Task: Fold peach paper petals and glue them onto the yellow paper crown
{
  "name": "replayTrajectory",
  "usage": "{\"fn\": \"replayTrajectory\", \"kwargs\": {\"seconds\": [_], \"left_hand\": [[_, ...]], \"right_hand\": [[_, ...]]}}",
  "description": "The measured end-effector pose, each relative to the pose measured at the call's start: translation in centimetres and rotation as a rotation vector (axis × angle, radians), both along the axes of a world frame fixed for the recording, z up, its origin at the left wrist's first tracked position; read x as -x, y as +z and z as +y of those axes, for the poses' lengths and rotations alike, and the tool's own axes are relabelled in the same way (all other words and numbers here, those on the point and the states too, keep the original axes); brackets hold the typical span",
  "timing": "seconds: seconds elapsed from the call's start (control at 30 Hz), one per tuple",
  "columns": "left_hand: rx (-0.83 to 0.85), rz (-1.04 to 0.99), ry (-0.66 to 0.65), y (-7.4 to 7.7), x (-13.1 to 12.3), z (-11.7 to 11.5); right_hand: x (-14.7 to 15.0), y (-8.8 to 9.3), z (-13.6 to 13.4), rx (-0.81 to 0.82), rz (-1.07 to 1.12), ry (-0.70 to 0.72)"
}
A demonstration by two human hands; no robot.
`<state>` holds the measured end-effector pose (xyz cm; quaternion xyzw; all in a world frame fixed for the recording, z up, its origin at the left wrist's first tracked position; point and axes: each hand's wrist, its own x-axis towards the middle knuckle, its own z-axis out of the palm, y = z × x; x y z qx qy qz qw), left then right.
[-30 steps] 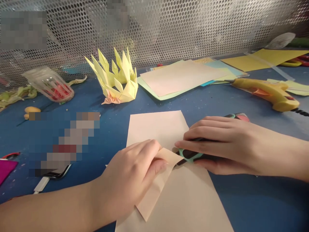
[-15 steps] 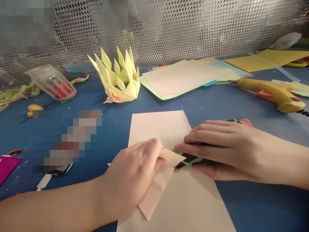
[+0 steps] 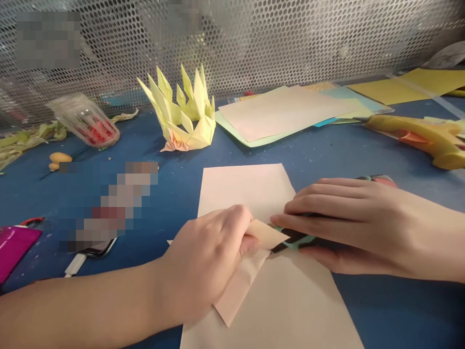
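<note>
A pale peach sheet of paper point(image 3: 250, 189) lies on the blue table point(image 3: 174, 179) in front of me. My left hand point(image 3: 207, 261) is closed on a folded strip of that paper point(image 3: 267, 233), lifting its end. My right hand point(image 3: 337, 223) is wrapped round a teal-handled cutting tool point(image 3: 292, 240) whose dark tip meets the paper just under the lifted strip. The tool's far end, red and green point(image 3: 378, 179), shows behind my knuckles.
A yellow folded paper crown point(image 3: 185, 111) stands at the back. A stack of coloured sheets point(image 3: 286, 114) lies behind the work, a yellow glue gun point(image 3: 428, 138) at right, a tipped clear cup point(image 3: 85, 121) at left, a magenta piece point(image 3: 12, 245) at the left edge. Perforated metal screen point(image 3: 290, 39) behind.
Both hands and the paper sit slightly further right in view as the camera shifted. The left hand has pulled the folded strip a little more upright; the tool stays at the fold.
</note>
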<state>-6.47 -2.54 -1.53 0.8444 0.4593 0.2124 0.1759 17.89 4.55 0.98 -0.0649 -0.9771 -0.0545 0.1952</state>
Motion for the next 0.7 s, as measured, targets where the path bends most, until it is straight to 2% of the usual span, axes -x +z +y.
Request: {"fn": "replayTrajectory", "kwargs": {"seconds": [0.7], "left_hand": [[0.026,-0.004,-0.004,0.15,0.06,0.07]], "right_hand": [[0.28,-0.33,-0.01,-0.063,0.025,0.024]]}}
